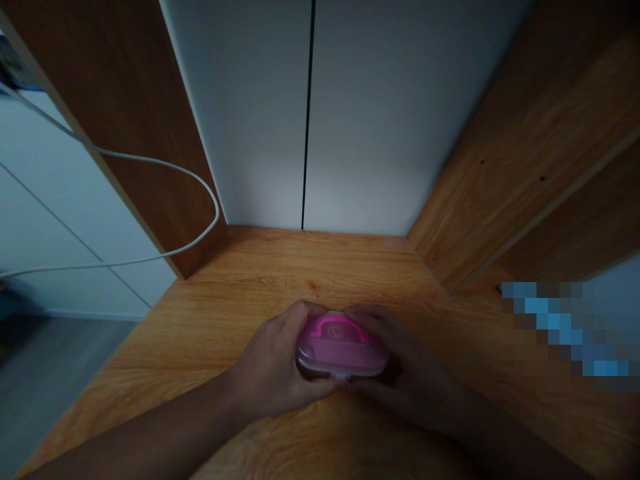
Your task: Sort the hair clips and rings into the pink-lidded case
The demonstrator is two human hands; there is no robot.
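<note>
Between my two hands is a small rounded container with a pink lid point(333, 353), a brighter pink handle or band set in its top and a clear rim below. My left hand point(275, 360) wraps its left side, thumb along the near edge by the front clasp. On the right side my right hand point(407, 370) grips it in the same way, its fingers over the far edge. Both thumbs nearly meet at the front. The lid looks closed. The container's underside and contents are hidden, and whether it touches the wood beneath I cannot tell.
The wooden desk top point(310, 260) runs back to a white panel point(360, 133) with a dark vertical seam. Wooden side boards point(500, 160) rise left and right. A white cable point(200, 173) loops in from the left. A blurred blue patch point(555, 327) covers the right side.
</note>
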